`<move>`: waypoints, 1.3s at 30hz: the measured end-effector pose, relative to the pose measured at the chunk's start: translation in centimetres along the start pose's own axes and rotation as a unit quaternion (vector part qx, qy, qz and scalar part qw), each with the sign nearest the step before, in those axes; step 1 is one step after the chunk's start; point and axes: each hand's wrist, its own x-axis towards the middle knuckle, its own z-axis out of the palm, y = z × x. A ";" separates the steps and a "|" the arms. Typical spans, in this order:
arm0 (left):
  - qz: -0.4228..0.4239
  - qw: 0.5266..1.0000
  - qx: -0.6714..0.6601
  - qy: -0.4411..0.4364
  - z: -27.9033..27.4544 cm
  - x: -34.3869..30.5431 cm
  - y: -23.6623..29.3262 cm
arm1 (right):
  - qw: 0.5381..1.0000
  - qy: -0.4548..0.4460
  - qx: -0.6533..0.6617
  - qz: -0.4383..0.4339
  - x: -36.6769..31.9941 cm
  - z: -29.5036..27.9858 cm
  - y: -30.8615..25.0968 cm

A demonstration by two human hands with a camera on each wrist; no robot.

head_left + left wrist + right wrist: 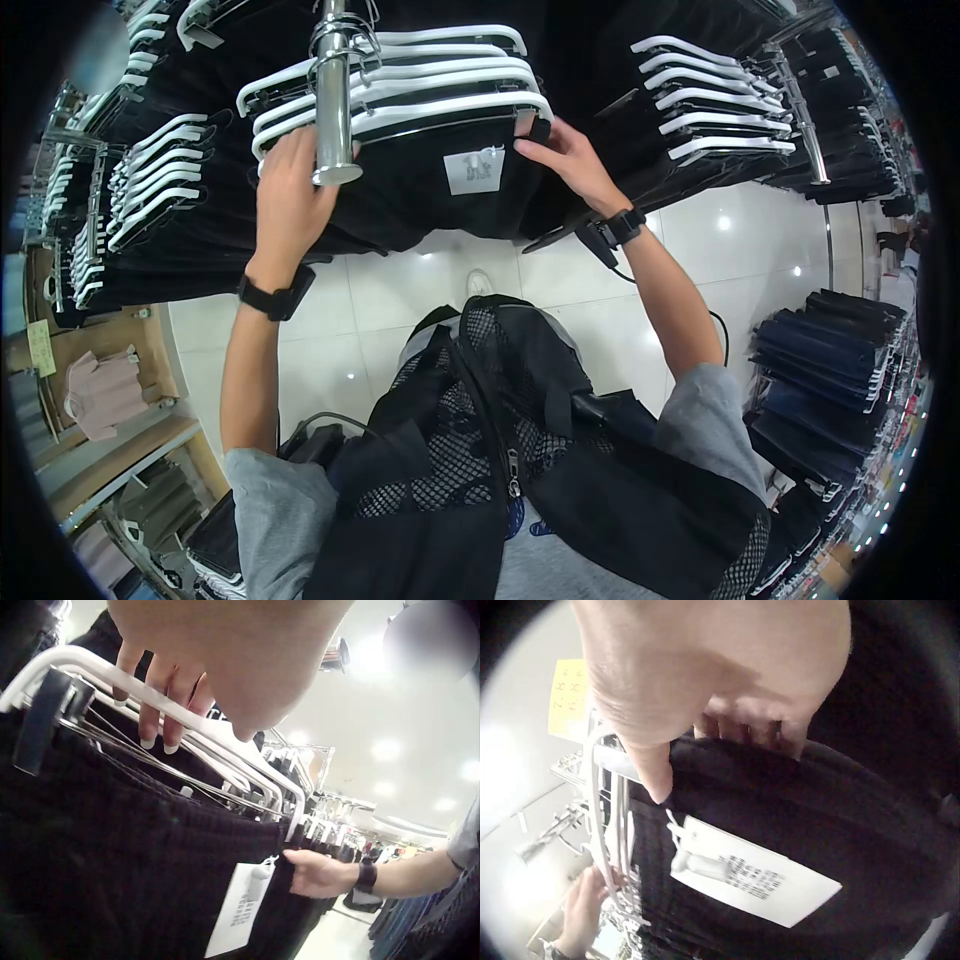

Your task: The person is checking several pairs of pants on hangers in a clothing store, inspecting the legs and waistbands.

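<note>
Black pants (420, 185) hang by clips from the front white hanger (440, 112) on a metal rail. A white price tag (754, 874) dangles from their waistband. My left hand (293, 195) grips the hanger's left part, its fingers reaching behind the bar and showing below it in the left wrist view. At the other end of the waistband, my right hand (572, 168) pinches the black cloth close beside the hanger's clip (526, 122). Its thumb lies in front and its fingers are behind the fabric, as the right wrist view shows.
The rail's round metal end (338, 174) points toward me between my hands. Several white hangers (715, 100) with dark clothes hang at right, more hangers (165, 180) at left. Folded dark jeans (820, 345) are stacked at the right. Below is a tiled floor (600, 285).
</note>
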 end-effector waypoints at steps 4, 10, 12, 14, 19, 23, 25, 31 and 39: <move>0.025 0.997 -0.061 0.050 3.2 1.4 0.3 | 0.997 0.004 -0.019 0.076 -0.5 1.7 2.5; 0.104 0.993 0.053 0.035 4.0 1.9 -1.7 | 0.982 -0.030 0.013 0.186 -1.3 3.3 5.8; 0.123 0.989 0.068 0.046 4.2 2.0 -2.1 | 0.982 -0.034 0.023 0.185 -2.0 3.5 6.8; 0.142 0.985 0.083 0.058 4.2 1.9 -2.3 | 0.982 -0.038 0.032 0.183 -3.0 3.8 7.6; 0.156 0.979 0.119 0.052 4.0 1.7 -2.2 | 0.975 -0.014 0.041 0.217 -5.5 5.2 9.7; 0.054 0.990 -0.122 -0.052 1.9 1.5 -1.3 | 0.979 0.070 0.021 0.192 -6.0 5.8 11.3; -0.040 0.975 -0.209 -0.069 0.5 0.2 -1.5 | 0.978 0.115 0.032 0.170 -6.1 6.0 11.4; -0.092 0.970 -0.217 0.057 -3.1 -7.2 -6.1 | 0.936 0.307 -0.098 0.138 -6.6 5.4 13.7; -0.175 0.945 -0.277 0.024 -4.8 -14.9 -10.2 | 0.968 0.213 -0.116 -0.061 -6.9 17.0 5.7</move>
